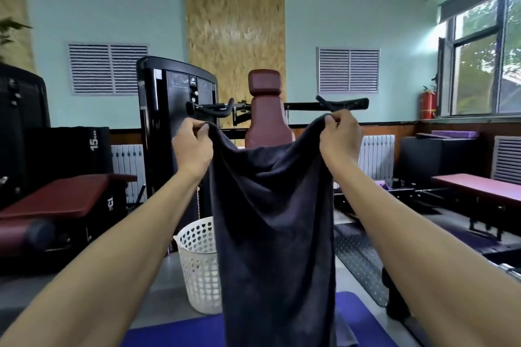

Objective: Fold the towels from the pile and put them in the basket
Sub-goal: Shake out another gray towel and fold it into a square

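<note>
1. The setting is a gym with pale green walls, a black weight machine with a maroon padded seat behind it, maroon benches on both sides and a window at the right.
2. A person holds a dark towel up at chest height in front of the camera, arms stretched forward.
3. The left hand pinches one top corner between thumb and curled fingers; the right hand pinches the other top corner in the same manner.
4. The top edge sags in a shallow curve between the two hands, and the cloth hangs straight down past the bottom of the view.
5. A white perforated basket stands on the floor just behind the towel, to its left, partly hidden by it. A blue mat lies below.
6. The towel looks soft, limp and fairly thick, with no stiffness of its own, so it should drape and fold wherever it is unsupported.
7. The corners seem the sound places to hold; bringing them together would likely halve it neatly.
8. No pile of towels is visible here.
</note>
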A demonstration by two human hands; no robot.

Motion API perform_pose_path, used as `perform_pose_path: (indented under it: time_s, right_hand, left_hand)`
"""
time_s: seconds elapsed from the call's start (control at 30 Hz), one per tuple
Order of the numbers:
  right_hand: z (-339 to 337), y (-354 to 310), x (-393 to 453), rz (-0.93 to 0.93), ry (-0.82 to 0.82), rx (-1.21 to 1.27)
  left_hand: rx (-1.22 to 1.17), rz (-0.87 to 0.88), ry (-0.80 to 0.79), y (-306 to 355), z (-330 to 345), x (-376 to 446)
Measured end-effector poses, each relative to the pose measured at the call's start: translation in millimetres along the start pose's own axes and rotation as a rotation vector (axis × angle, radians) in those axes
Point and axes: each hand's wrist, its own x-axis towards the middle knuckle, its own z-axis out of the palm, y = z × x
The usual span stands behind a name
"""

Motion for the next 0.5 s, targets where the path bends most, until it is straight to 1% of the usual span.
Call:
perform_pose_path:
  time_s: [0.17,0.23,0.27,0.33,0.4,0.43,0.5]
  right_hand:
    - [18.3,2.3,3.3,-0.017,0.054,0.064]
    - [36.7,8.6,8.2,-0.006,0.034,0.058]
    - [48.4,15.4,11.2,0.021,-0.005,0.037]
    - [78.8,37.9,18.5,0.106,-0.122,-0.012]
    - [101.9,62.6,21.7,0.201,-0.238,-0.024]
    - [114.8,75.5,25.1,0.237,-0.278,-0.005]
    - [140.6,95.7,37.4,0.325,-0.328,0.060]
  left_hand:
    - [-0.045,0.023,-0.012,-8.7,12.1,11.3]
    - [-0.099,-0.004,-0.031,-15.8,23.6,19.1]
    - [-0.072,-0.021,-0.061,-22.1,31.2,22.7]
    - [0.091,-0.102,-0.179,-44.4,51.1,30.9]
    - [0.168,-0.269,-0.322,-69.6,65.7,34.3]
    - [0.166,-0.331,-0.353,-82.6,72.5,38.1]
    - [0.121,-0.352,-0.317,-105.7,89.5,55.1]
